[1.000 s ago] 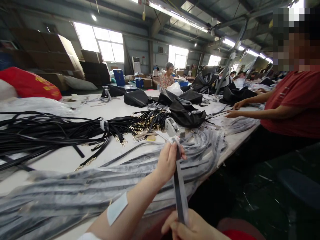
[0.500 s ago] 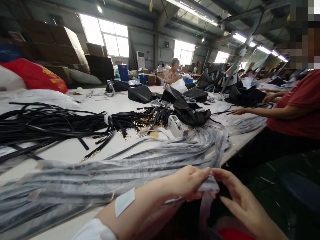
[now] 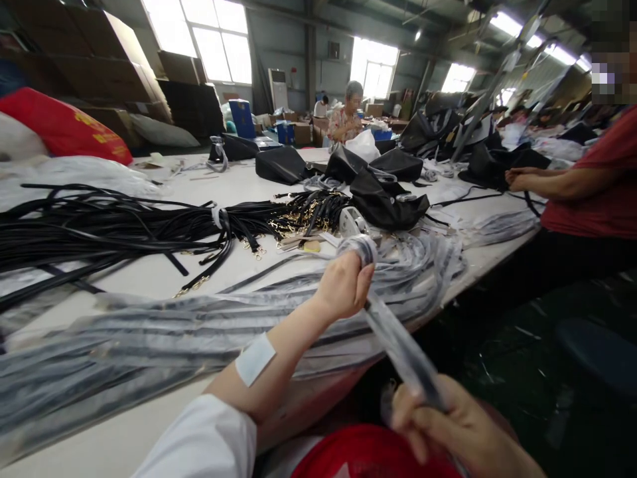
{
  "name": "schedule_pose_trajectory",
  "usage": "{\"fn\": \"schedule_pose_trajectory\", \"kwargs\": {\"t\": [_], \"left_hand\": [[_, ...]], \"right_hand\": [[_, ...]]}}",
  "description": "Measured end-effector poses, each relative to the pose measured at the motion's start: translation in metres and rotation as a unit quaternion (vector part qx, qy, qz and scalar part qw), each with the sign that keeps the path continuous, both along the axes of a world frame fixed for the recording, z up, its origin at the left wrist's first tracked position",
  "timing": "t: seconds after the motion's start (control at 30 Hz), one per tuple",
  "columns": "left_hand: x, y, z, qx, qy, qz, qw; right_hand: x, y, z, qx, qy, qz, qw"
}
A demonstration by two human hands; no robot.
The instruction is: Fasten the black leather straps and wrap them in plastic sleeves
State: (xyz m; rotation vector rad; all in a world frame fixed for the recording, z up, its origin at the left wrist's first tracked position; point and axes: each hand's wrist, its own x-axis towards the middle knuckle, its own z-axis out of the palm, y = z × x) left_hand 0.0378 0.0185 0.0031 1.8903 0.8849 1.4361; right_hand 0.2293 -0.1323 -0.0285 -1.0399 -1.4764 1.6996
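A black strap in a clear plastic sleeve point(image 3: 398, 342) runs slantwise between my hands. Its upper end is looped into a small coil in my left hand point(image 3: 341, 285), whose fingers are closed around it above the table edge. Lower and nearer to my body, my right hand point(image 3: 442, 421) grips the strap's trailing length, slightly blurred. Beneath my left arm lie several more sleeved straps point(image 3: 199, 325), spread lengthwise along the table. Just beyond the coil stands a white tape dispenser point(image 3: 352, 220).
Bare black straps with gold clasps point(image 3: 114, 222) lie bundled at left. Black bags point(image 3: 385, 199) sit farther back on the white table point(image 3: 239, 265). A co-worker in a red shirt point(image 3: 592, 179) handles a black bag at right. Cardboard boxes point(image 3: 94, 73) are stacked behind.
My hands were close together at the table's near edge. My left hand has moved up and forward with the coil; my right has moved down, stretching the strap between them.
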Motion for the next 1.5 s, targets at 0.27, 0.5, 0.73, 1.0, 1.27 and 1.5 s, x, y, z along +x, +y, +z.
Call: {"fn": "schedule_pose_trajectory", "kwargs": {"t": [0.27, 0.5, 0.73, 1.0, 1.27, 1.5], "left_hand": [[0.026, -0.037, 0.009, -0.006, 0.245, -0.261, 0.934], [0.022, -0.04, 0.014, -0.366, 0.008, -0.422, 0.829], [0.013, -0.023, 0.023, -0.418, -0.309, -0.411, 0.749], [0.008, -0.01, 0.004, 0.003, -0.101, -0.09, 0.991], [0.031, -0.031, -0.003, 0.104, 0.318, -0.162, 0.928], [0.029, -0.032, 0.005, 0.004, 0.362, -0.162, 0.918]], "right_hand": [[0.089, 0.046, 0.039, 0.204, -0.196, -0.369, 0.885], [0.037, 0.042, 0.01, 0.257, -0.223, -0.112, 0.934], [-0.015, 0.044, -0.029, 0.035, -0.084, -0.12, 0.989], [-0.023, 0.022, -0.02, -0.104, 0.048, 0.016, 0.993], [0.021, 0.01, 0.043, -0.049, 0.25, -0.122, 0.959], [0.034, 0.015, 0.058, 0.039, 0.196, -0.267, 0.943]]}}
